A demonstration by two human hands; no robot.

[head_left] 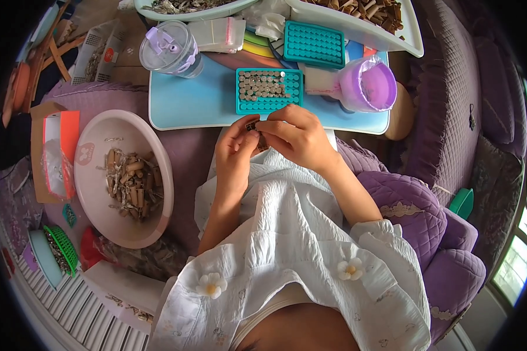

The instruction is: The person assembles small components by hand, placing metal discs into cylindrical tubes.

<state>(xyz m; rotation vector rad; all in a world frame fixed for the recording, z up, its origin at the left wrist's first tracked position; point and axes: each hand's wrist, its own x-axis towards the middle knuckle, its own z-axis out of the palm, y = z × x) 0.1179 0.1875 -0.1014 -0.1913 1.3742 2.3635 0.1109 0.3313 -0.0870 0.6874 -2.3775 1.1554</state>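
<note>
Both hands meet over my lap, just in front of the low table's near edge. My left hand is closed round a small dark piece, too small to name, held between thumb and fingers. Pressed up against it, my right hand has its fingertips pinched together; what they grip is hidden. Right beyond the hands lies a teal tray with rows of small round pockets. Silvery round pieces fill many of its upper pockets.
A blue-topped low table bears a lidded clear cup, a purple bin and a second teal tray. Brown tube-like pieces fill a white tub; more lie in a pink basin at left. A purple quilted sofa stands right.
</note>
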